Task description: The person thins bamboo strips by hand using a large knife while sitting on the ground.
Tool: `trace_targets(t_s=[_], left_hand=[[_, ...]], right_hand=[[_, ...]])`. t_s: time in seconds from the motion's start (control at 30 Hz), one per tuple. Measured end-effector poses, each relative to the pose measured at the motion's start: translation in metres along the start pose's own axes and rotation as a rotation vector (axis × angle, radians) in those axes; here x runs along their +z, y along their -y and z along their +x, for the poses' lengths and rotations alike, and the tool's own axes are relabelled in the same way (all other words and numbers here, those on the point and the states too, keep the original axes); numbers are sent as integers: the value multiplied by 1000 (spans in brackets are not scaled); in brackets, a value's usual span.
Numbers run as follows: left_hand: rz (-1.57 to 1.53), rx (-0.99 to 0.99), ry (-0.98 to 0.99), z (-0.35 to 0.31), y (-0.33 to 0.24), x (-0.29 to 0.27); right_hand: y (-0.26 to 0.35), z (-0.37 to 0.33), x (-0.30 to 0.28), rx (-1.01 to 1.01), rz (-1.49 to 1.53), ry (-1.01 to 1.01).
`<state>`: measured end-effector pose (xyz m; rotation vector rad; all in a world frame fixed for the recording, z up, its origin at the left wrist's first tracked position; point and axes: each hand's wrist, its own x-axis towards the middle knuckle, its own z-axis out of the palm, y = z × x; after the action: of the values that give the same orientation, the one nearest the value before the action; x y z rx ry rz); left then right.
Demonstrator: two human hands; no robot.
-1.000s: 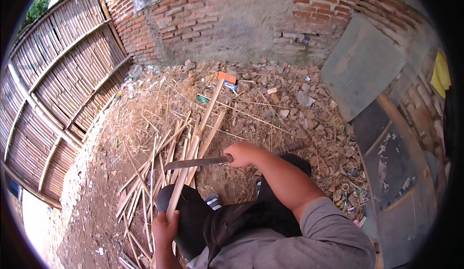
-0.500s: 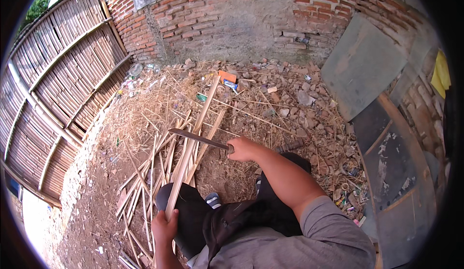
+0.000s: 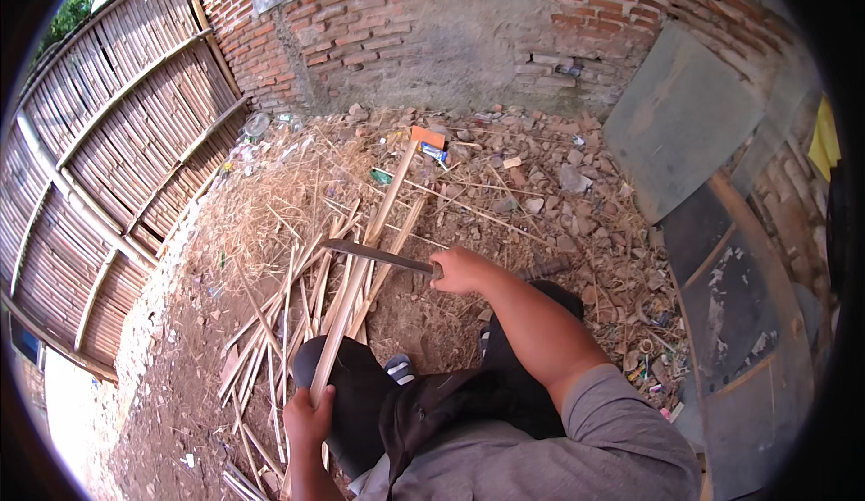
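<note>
My right hand (image 3: 461,271) is closed round the handle of a machete (image 3: 378,254), whose dark blade points left and crosses over a long split bamboo strip (image 3: 364,267). Gripping the strip's near end, my left hand (image 3: 309,415) is beside my left knee. From there the strip slants up and away over the ground. Whether the blade touches it or hovers just above I cannot tell. Under and left of it, several thinner bamboo strips (image 3: 267,357) lie in a loose heap.
A brick wall (image 3: 432,46) closes the far side, and a bamboo fence (image 3: 117,150) stands at the left. Leaning boards (image 3: 685,122) and a dark panel (image 3: 739,312) line the right. Rubble (image 3: 577,177), an orange block (image 3: 427,136) and dry straw litter the ground.
The machete and my right hand have shifted very slightly right and up. My left hand keeps its hold on the bamboo strip. The whole view has moved a little.
</note>
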<state>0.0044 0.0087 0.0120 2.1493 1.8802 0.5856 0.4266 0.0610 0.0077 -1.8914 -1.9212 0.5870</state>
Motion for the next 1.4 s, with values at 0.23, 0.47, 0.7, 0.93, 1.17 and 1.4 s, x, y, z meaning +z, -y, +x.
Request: trace_targets(t_s=[0.23,0.47,0.7,0.93,1.17,1.4], left_hand=[[24,-16,31,1,-4,-2],[29,-11,18,1,1,1],[19,7,0,1,4,5],[40,-1,4,2,5,6],[36,-3,11,2,8,8],[40,4,12,1,3,5]], right_hand=[[-3,1,4,20,25,12],[1,2,2,61,39,71],[2,2,6,60,43,57],[-1,4,9,70,52,66],[2,1,9,43,33,36],[2,2,11,72,67,67]])
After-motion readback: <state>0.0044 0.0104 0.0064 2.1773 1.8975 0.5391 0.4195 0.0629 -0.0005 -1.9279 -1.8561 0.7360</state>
